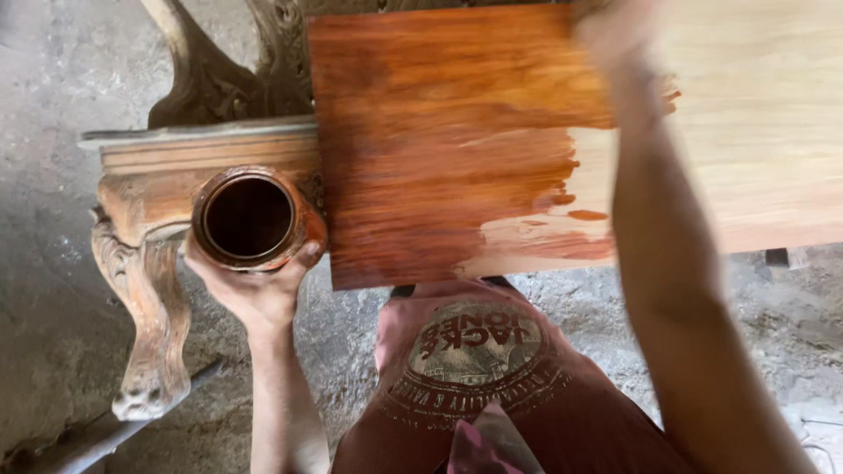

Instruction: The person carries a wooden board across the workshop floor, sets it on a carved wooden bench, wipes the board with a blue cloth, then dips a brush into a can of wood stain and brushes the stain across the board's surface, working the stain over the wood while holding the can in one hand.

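Left hand gripping stain jar

Both my arms stretched forward.
My left hand is cupped palm-up, fingers curled in a grip; my right hand is blurred, grip unclear.

A round open jar of dark reddish-brown stain is being held from below by the left hand, just beside the wooden board. The board's left part is being shown coated red-brown, its right part bare and pale. The blurred right hand is being held over the board's upper edge. A carved table leg is being seen at left.
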A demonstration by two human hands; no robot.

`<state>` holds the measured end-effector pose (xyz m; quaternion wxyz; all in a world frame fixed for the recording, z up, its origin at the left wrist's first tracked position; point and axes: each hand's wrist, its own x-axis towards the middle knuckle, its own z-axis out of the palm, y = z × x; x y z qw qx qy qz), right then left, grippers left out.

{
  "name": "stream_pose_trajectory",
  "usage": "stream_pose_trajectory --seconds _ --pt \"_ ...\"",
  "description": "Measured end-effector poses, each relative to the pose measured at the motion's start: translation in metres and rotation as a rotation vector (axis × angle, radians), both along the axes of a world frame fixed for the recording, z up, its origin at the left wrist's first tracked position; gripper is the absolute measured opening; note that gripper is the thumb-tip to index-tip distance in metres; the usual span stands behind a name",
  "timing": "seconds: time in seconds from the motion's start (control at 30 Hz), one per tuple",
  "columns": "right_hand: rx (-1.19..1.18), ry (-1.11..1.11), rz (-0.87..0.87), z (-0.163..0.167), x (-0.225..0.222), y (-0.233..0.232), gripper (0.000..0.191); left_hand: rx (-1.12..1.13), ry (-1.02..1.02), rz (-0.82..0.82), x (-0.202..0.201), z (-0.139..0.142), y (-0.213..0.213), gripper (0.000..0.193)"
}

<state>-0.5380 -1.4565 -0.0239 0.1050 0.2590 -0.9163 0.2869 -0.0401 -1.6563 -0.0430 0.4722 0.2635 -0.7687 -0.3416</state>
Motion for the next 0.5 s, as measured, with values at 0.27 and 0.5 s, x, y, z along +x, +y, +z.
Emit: stream_pose_trajectory --seconds 0.27,0.5 --pt "-0.379 -0.054 0.398 -0.021 0.032 0.106 0.02 -0.026 -0.007 -0.027 0.009 -0.008 -0.01 0.101" --pt "-0.022 0.26 0.1 -0.003 0.077 0.124 0.027 -0.016 -0.023 0.003 0.019 -0.017 -0.017 0.104"
